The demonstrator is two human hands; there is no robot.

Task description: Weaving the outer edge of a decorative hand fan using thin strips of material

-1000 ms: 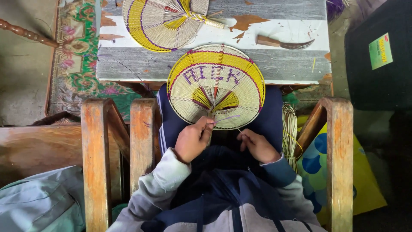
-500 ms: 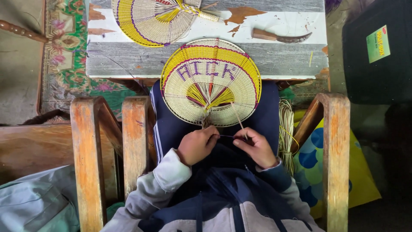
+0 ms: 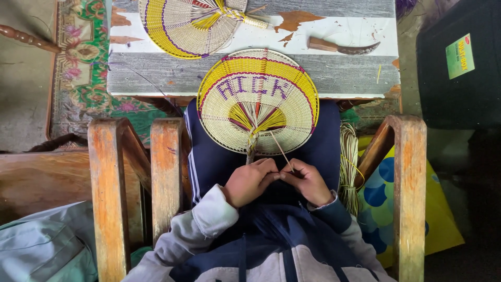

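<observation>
The grip of the left hand (image 3: 249, 181) is closed around the base of the woven fan (image 3: 258, 102), where the gathered strands narrow into a short stub of handle just above the knuckles, while the right hand (image 3: 308, 180) pinches a thin pale strip (image 3: 280, 148) between thumb and fingertips, its fingers curled tight. The two hands touch at the fingertips over the person's lap. The strip runs up and to the left from the right hand toward the centre of the fan. That round fan lies tilted across the knees, its far edge resting against the near edge of the tabletop (image 3: 344, 78); it is cream with a yellow band, purple lines and purple lettering, and red and yellow strands spread out from its base. A second woven fan (image 3: 182, 23), yellow with a purple line and a wrapped handle, lies flat on the tabletop farther off, to the left. A knife (image 3: 342, 47) with a wooden handle and a dark curved blade lies on the tabletop to the right, well apart from both fans. A bundle of pale strips (image 3: 348, 164) hangs beside the right thigh, between the leg and the wooden chair arm (image 3: 409, 183).
</observation>
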